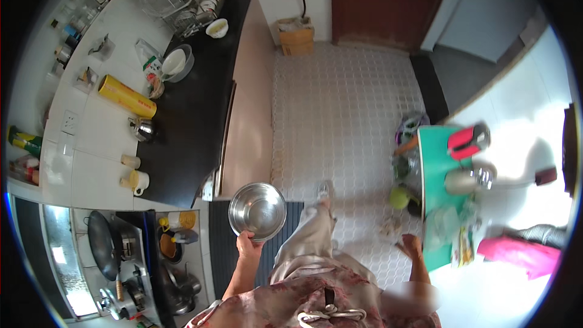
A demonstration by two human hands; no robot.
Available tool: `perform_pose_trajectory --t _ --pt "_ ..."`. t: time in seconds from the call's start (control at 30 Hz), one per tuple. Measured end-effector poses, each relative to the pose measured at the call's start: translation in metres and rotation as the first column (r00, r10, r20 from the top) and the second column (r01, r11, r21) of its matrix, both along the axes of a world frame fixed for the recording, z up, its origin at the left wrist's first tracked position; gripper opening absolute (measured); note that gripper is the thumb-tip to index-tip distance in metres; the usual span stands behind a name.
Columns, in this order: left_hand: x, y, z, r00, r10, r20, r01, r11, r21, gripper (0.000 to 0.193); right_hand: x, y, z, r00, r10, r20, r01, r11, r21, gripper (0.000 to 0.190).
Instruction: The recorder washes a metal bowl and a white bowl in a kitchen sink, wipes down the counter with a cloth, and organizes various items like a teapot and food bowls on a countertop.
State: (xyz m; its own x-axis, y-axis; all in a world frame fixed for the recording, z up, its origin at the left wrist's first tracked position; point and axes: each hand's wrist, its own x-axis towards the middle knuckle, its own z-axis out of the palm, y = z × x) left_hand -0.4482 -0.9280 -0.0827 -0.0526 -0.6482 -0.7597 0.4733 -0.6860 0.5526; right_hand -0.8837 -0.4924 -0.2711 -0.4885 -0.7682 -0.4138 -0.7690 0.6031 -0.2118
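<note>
A round stainless-steel bowl [258, 207] is in my left hand [249, 245], gripped by its near rim with the thumb over the edge. Its shiny inner walls and flat bottom face up. To the right, my right hand [411, 245] hangs beside the near left edge of a green-topped table [432, 255]. Its fingers are loosely bent and somewhat apart, and I see nothing held in them.
Along the left runs a black countertop [191, 109] with a steel kettle [143, 129], a yellow box [127, 96] and a dish rack [182, 0]. A wok [102, 246] sits at lower left. A red electric kettle [467, 141] stands on the table. Ahead is a cardboard box [296, 36].
</note>
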Motion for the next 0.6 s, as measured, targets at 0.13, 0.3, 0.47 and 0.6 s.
perform_pose_trajectory --t 0.13,0.3,0.47,0.6 --pt "-0.021 -0.033 -0.006 0.993 0.118 0.023 -0.118 0.993 -0.012 0.038 -0.009 -0.102 0.038 0.836 -0.445 0.321 0.358 0.886 0.296 0.029" --pt "-0.093 -0.111 -0.021 0.992 0.126 0.001 -0.124 0.982 -0.144 0.009 -0.062 -0.13 0.008 0.948 -0.226 0.222 0.214 0.974 0.078 0.023" --pt "-0.158 -0.195 -0.011 0.994 0.088 -0.068 -0.096 0.987 -0.13 0.02 -0.116 -0.192 0.031 0.78 -0.398 0.484 0.452 0.892 0.005 0.025" --pt "-0.197 -0.231 0.005 0.985 0.167 -0.038 -0.17 0.975 -0.139 0.017 -0.142 -0.243 0.054 0.695 -0.496 0.521 0.444 0.866 0.231 0.023"
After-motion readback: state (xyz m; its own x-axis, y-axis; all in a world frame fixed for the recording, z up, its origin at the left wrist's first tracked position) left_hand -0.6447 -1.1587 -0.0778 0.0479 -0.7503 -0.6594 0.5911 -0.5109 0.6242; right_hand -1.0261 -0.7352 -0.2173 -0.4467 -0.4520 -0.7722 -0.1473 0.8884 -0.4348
